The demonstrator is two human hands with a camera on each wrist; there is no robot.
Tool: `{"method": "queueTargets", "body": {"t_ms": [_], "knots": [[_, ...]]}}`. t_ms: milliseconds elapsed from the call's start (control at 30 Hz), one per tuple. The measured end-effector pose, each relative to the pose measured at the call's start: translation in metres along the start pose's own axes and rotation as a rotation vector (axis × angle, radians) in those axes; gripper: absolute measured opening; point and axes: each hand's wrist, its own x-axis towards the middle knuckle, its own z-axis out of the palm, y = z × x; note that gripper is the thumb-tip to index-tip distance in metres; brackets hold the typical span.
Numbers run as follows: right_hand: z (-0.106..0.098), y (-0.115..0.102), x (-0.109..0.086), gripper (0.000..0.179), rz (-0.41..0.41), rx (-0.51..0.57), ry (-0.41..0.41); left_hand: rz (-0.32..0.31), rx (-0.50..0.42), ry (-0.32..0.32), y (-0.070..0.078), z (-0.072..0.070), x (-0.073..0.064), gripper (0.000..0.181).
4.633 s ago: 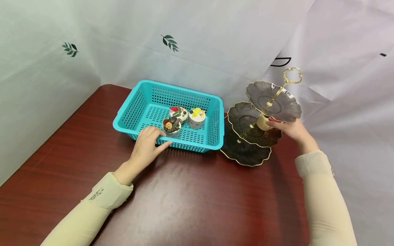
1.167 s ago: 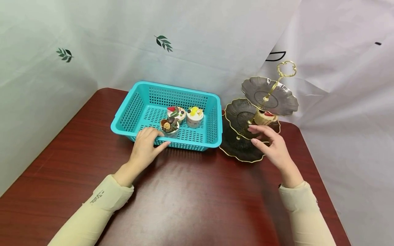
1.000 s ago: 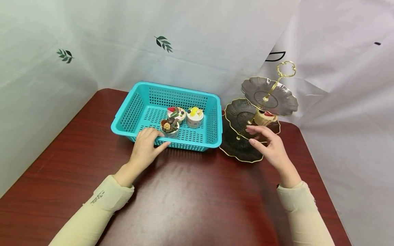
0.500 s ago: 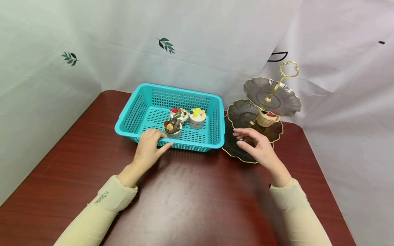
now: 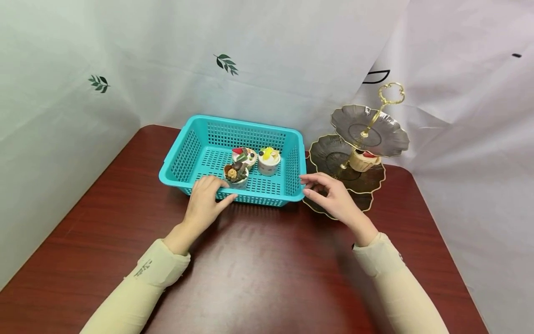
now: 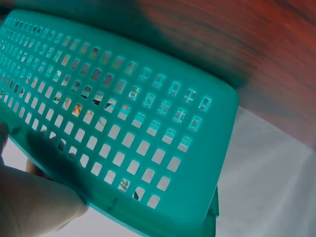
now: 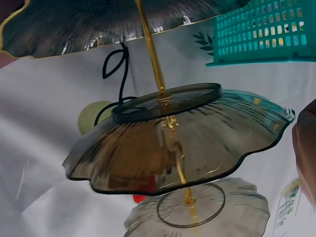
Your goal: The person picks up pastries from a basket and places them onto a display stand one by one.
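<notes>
My left hand (image 5: pixel 203 199) grips the front rim of a turquoise plastic basket (image 5: pixel 246 122), thumb outside and fingers over the edge. Three cupcakes are inside: one with chocolate and a nut (image 5: pixel 236 174), one with strawberry (image 5: pixel 244 157) and one with yellow topping (image 5: pixel 269 161). Beside the basket's right front corner, my right hand (image 5: pixel 331 197) holds nothing, its fingers loosely bent. Whether it touches the rim I cannot tell. Behind it rises a three-tier dark stand (image 5: pixel 371 132) with gold edges. A strawberry-topped cupcake (image 5: pixel 362 161) sits on the middle tier, partly under the top plate.
Everything stands on a reddish-brown wooden table (image 5: pixel 258 269). A pale curtain (image 5: pixel 267 37) with leaf prints closes off the back and sides. The stand's gold ring handle (image 5: pixel 391 93) sticks up highest. The bottom plate's left edge lies close to the basket.
My right hand let go of the strawberry cupcake on the middle tier, drew back and moved left to the basket's corner. The left hand has stayed on the rim.
</notes>
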Motion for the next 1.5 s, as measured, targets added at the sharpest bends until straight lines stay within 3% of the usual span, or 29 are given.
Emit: {"method": "queueTargets", "body": {"t_ms": [400,700,1000,1500], "knots": [[0.012,-0.001,0.025,0.036,0.159,-0.031,-0.051,-0.003,0.006,0.0,-0.001,-0.002,0.001,0.03],[0.026,-0.005,0.041,0.036,0.153,-0.147,-0.038,-0.006,0.012,0.002,-0.001,-0.002,0.0,0.03],[0.039,-0.001,0.057,0.037,0.181,-0.138,-0.021,-0.004,0.014,0.0,-0.001,-0.002,-0.002,0.03],[0.044,0.008,0.081,0.037,0.218,-0.216,-0.068,0.016,0.003,0.014,0.001,0.0,-0.002,0.03]]}}
